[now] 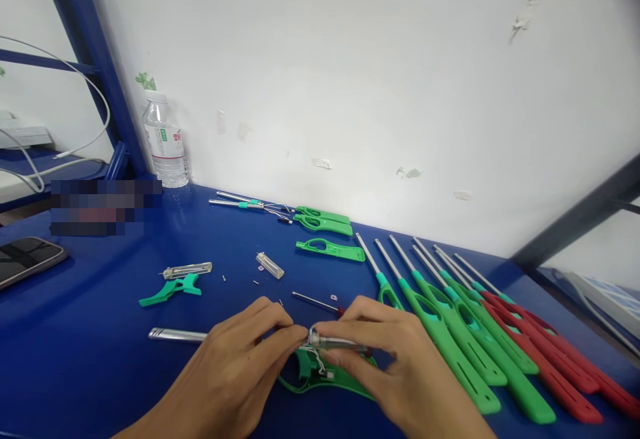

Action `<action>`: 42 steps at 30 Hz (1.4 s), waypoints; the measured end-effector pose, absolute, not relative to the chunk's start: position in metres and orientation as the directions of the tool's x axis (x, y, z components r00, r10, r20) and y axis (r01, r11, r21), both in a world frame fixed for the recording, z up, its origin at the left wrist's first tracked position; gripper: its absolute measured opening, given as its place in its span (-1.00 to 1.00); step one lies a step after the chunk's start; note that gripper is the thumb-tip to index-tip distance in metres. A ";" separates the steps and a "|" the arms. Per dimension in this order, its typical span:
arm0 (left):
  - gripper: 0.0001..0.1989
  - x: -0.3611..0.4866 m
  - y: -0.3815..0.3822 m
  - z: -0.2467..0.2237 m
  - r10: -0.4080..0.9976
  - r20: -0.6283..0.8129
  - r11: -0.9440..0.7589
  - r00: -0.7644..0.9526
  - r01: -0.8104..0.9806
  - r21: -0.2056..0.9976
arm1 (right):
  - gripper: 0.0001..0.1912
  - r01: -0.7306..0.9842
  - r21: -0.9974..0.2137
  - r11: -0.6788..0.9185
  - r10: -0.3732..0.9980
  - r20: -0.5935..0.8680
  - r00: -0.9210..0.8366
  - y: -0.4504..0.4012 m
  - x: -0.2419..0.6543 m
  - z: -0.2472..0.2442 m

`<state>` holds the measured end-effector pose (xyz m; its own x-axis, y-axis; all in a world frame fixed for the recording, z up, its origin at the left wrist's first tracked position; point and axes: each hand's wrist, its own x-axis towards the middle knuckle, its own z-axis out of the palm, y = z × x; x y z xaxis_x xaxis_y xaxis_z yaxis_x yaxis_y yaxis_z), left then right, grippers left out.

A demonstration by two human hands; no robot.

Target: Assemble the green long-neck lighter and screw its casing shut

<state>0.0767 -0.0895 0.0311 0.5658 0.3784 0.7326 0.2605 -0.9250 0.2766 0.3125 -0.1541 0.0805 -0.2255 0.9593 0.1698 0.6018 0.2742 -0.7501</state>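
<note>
My right hand (395,352) pinches a clear fuel tank (340,343) between thumb and fingers, its valve end pointing left. My left hand (250,352) has its fingertips pressed together at that valve end; whatever small piece lies between them is hidden. Just below the fingertips sits an open green lighter shell (345,380) with white wires and a teal trigger part (303,363) inside. A silver lighter tube (175,335) sticks out to the left from under my left hand. Beyond my hands, a thin screwdriver (315,301) with a red handle lies on the table.
On the blue table (100,359) lie two loose clear tanks (270,265), teal trigger pieces (173,289) and tiny screws. Green shells and wired tubes (237,204) lie near the wall. Several green (450,339) and red lighters (545,359) spread rightward. A bottle (165,142) and phone (30,259) stand left.
</note>
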 end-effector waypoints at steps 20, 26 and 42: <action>-0.73 0.078 -0.089 0.025 0.463 0.715 -0.886 0.524 0.261 0.383 | -0.71 0.611 -0.737 0.289 0.957 0.212 -0.197 -0.152 0.318 0.079; -0.77 0.078 -0.092 0.021 0.585 0.642 -0.802 0.495 0.236 0.549 | -0.75 0.622 -0.727 0.290 0.956 0.194 -0.219 -0.155 0.319 0.078; -0.77 0.078 -0.094 0.024 0.608 0.619 -0.777 0.498 0.212 0.593 | -0.75 0.605 -0.732 0.314 0.950 0.236 -0.206 -0.154 0.314 0.078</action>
